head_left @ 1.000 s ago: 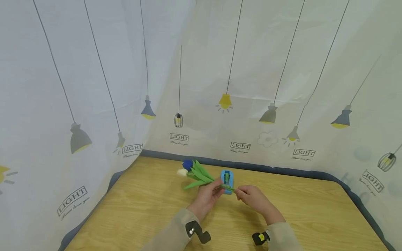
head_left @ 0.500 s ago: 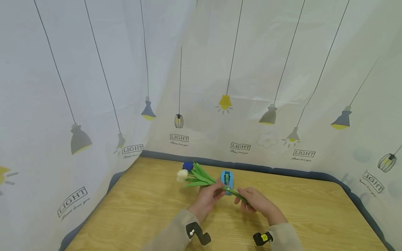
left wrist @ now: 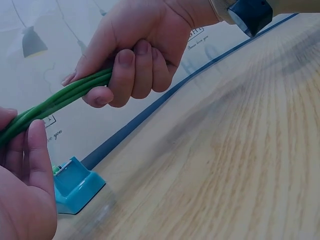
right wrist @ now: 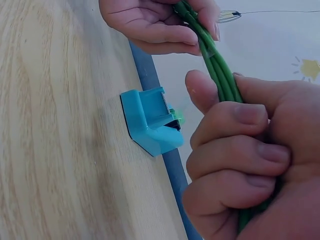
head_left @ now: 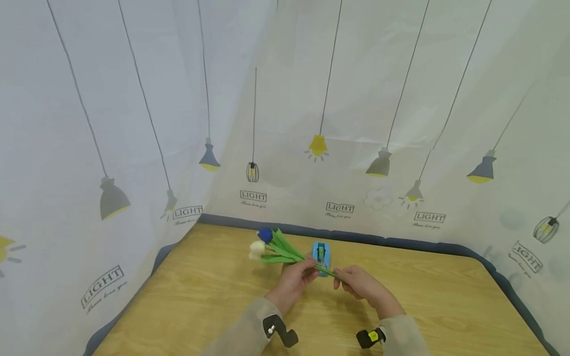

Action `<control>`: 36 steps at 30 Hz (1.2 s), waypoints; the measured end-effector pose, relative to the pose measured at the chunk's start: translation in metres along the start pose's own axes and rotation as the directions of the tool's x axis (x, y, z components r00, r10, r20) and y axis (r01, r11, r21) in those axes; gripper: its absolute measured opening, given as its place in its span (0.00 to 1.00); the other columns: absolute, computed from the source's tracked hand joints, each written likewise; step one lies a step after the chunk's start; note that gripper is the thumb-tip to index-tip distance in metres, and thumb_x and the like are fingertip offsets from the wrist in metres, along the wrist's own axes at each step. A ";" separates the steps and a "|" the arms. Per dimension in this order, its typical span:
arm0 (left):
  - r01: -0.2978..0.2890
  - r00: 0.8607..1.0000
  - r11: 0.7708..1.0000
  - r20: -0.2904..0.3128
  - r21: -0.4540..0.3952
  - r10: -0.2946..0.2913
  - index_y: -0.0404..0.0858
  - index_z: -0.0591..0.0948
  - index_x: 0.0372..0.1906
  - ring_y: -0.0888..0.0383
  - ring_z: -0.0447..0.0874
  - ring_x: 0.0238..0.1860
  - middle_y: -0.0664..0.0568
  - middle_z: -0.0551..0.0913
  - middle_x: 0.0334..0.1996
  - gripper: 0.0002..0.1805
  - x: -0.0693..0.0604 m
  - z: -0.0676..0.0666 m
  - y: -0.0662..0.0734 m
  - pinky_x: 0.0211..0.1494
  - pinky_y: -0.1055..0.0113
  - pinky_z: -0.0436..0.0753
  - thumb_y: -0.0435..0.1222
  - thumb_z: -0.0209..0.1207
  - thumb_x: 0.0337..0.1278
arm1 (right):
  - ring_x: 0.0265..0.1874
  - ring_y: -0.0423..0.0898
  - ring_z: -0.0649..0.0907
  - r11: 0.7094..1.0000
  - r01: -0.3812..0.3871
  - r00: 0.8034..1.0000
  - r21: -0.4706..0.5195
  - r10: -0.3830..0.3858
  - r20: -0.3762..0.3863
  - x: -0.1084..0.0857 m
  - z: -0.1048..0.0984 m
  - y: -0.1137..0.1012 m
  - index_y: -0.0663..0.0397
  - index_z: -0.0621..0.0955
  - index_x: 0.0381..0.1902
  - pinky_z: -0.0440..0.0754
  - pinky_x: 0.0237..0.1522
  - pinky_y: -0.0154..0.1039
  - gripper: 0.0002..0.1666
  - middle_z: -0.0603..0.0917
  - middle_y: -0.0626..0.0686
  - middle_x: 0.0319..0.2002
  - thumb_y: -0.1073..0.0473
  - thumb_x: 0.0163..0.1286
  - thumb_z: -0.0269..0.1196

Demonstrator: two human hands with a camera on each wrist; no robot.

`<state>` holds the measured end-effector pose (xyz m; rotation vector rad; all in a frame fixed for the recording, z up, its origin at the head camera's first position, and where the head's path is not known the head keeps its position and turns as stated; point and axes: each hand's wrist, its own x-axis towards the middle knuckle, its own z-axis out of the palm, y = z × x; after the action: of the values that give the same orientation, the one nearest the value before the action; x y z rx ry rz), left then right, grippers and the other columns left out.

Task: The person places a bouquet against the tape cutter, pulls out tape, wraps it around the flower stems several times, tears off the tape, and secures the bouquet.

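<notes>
A small bunch of artificial tulips lies across both hands, with a blue bloom (head_left: 265,235) and a white bloom (head_left: 257,248) at the left end and green leaves (head_left: 282,249). My left hand (head_left: 290,284) holds the green stems just below the leaves. Further down, my right hand (head_left: 362,287) grips the stem ends, its fingers curled round them in the right wrist view. Between the hands, the bare stems (right wrist: 220,75) carry what looks like a bit of clear tape. Just behind the stems stands a blue tape dispenser (head_left: 321,252) with a green roll, partly covered by them.
The wooden table (head_left: 436,291) reaches back to a dark blue border (head_left: 392,241) at the foot of a pale curtain (head_left: 294,99) printed with hanging lamps. Black camera mounts sit on both wrists.
The blooms have shifted, with the white one settling lower beside the blue one than a second ago. My right hand slid down along the stems, then came back slightly up and left.
</notes>
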<state>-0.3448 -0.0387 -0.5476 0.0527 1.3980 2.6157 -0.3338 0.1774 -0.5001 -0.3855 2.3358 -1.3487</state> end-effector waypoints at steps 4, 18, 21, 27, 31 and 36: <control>-0.013 1.000 1.000 0.008 -0.009 0.013 0.43 0.83 0.32 0.65 0.89 0.32 0.56 0.89 0.30 0.11 0.001 -0.001 0.001 0.42 0.75 0.91 0.26 0.60 0.72 | 0.13 0.38 0.57 0.999 0.040 0.998 -0.019 -0.041 -0.044 0.003 0.000 0.000 0.67 0.84 0.39 0.57 0.16 0.29 0.31 0.68 0.42 0.16 0.44 0.87 0.52; -0.012 0.998 0.998 -0.067 -0.066 0.008 0.41 0.85 0.38 0.65 0.90 0.36 0.56 0.90 0.34 0.05 0.002 0.000 0.001 0.44 0.75 0.91 0.29 0.64 0.71 | 0.20 0.41 0.69 0.957 0.160 0.959 -0.242 -0.209 -0.194 0.012 0.004 0.005 0.58 0.89 0.39 0.69 0.24 0.34 0.18 0.74 0.46 0.20 0.56 0.84 0.57; -0.012 0.998 0.998 -0.066 -0.066 0.008 0.42 0.84 0.36 0.65 0.90 0.36 0.56 0.90 0.33 0.07 0.002 0.000 0.002 0.44 0.75 0.91 0.29 0.64 0.71 | 0.21 0.42 0.70 0.952 0.156 0.953 -0.264 -0.215 -0.211 0.012 0.005 0.003 0.56 0.89 0.39 0.69 0.23 0.34 0.17 0.76 0.47 0.21 0.55 0.84 0.59; 0.000 0.998 0.999 -0.067 -0.046 -0.004 0.41 0.83 0.34 0.64 0.89 0.34 0.54 0.89 0.32 0.08 0.003 -0.001 0.002 0.43 0.74 0.91 0.27 0.64 0.69 | 0.17 0.41 0.73 0.964 0.150 0.969 -0.219 -0.187 -0.162 0.007 0.005 0.001 0.59 0.89 0.40 0.73 0.19 0.33 0.20 0.79 0.48 0.19 0.51 0.84 0.59; 0.011 0.997 1.000 -0.072 -0.022 -0.013 0.36 0.82 0.39 0.62 0.89 0.34 0.52 0.89 0.34 0.04 0.003 0.000 0.003 0.42 0.74 0.91 0.27 0.66 0.66 | 0.15 0.41 0.74 0.977 0.114 0.984 -0.180 -0.135 -0.114 0.004 0.003 -0.002 0.61 0.88 0.41 0.76 0.18 0.34 0.23 0.82 0.50 0.20 0.48 0.84 0.58; 0.012 0.998 1.000 -0.062 0.003 -0.012 0.36 0.81 0.40 0.63 0.88 0.34 0.53 0.88 0.32 0.03 0.000 0.002 0.006 0.42 0.74 0.90 0.27 0.64 0.67 | 0.15 0.43 0.78 0.983 0.063 0.993 -0.175 -0.078 -0.084 0.000 0.004 -0.005 0.62 0.88 0.41 0.84 0.22 0.41 0.25 0.84 0.52 0.21 0.47 0.86 0.55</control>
<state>-0.3452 -0.0402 -0.5418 -0.0372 1.4179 2.6268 -0.3321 0.1719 -0.4976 -0.4723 2.5458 -1.2224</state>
